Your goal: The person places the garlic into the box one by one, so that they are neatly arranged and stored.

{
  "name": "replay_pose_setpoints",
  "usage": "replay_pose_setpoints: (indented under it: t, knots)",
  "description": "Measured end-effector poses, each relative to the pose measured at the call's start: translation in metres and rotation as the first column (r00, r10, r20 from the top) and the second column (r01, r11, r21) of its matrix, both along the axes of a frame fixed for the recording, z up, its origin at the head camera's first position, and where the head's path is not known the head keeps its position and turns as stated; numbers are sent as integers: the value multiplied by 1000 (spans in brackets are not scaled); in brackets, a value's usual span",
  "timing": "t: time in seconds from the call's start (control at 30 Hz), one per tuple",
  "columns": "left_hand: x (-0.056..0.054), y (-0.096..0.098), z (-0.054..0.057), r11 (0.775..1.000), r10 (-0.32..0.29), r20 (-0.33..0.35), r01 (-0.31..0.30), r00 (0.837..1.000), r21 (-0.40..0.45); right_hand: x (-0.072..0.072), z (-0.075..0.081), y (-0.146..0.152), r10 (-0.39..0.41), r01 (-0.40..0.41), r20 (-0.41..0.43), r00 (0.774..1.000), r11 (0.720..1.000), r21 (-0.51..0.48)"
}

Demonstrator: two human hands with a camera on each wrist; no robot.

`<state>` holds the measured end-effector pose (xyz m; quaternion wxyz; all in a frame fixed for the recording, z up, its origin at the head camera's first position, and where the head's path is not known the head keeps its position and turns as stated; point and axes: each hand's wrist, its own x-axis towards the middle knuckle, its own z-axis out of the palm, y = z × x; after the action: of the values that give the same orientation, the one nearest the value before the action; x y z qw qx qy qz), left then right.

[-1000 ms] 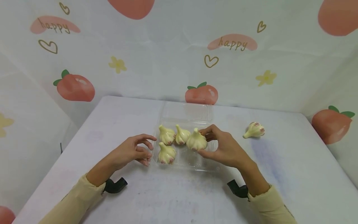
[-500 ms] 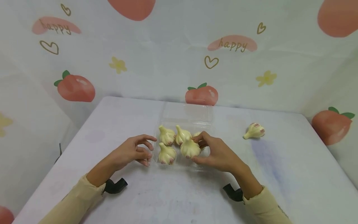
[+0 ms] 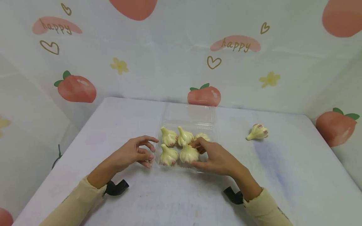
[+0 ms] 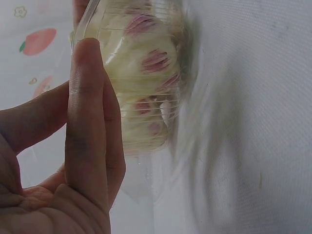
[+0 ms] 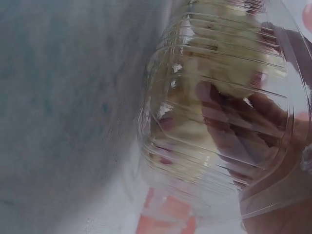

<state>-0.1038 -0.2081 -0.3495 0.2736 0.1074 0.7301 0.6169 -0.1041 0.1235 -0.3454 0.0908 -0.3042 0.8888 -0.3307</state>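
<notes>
A clear plastic clamshell box (image 3: 195, 171) lies on the table with its lid (image 3: 188, 113) folded back. My right hand (image 3: 219, 157) pinches a pale garlic bulb (image 3: 189, 154) between thumb and fingers, low in the front middle of the box. To its left sits another garlic bulb (image 3: 169, 156). Behind stand more bulbs in a row: one at left (image 3: 168, 137), one in the middle (image 3: 185, 137) and a partly hidden one at right (image 3: 203, 136). At the box's left edge my left hand (image 3: 131, 152) has loosely bent fingers; its fingertips (image 4: 88, 51) are at the rim.
One more garlic bulb (image 3: 257, 131) lies on its side on the table (image 3: 282, 194), right of the box. Black curved wrist pieces (image 3: 116, 187) show by both sleeves. A patterned cloth backdrop (image 3: 158, 56) rises behind the table.
My right hand has carried the bulb left and forward toward me, down into the front middle of the box. The back right bulb has come into view. My left hand has stayed put.
</notes>
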Motion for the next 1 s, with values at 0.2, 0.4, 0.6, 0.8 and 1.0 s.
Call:
replay_pose_setpoints:
  t: [0.2, 0.4, 0.6, 0.8, 1.0]
  knots:
    - [-2, 0, 2, 1000, 0, 0, 0, 1000, 0, 0, 0, -3, 2, -2, -2, 1000, 998, 60]
    - [-2, -1, 1, 1000, 1, 1, -1, 1000, 2, 2, -1, -8, -29, 28, 11, 1000, 991, 131]
    - [0, -1, 0, 1000, -5, -4, 5, 1000, 8, 4, -1, -8, -29, 28, 3, 1000, 992, 123]
    - [0, -2, 0, 1000, -5, -3, 5, 1000, 6, 4, 0, -8, -17, 17, -3, 1000, 994, 112]
    - [-1, -1, 1, 1000, -14, -9, 14, 1000, 1, 5, 1, -8, -20, 22, -20, 1000, 992, 125]
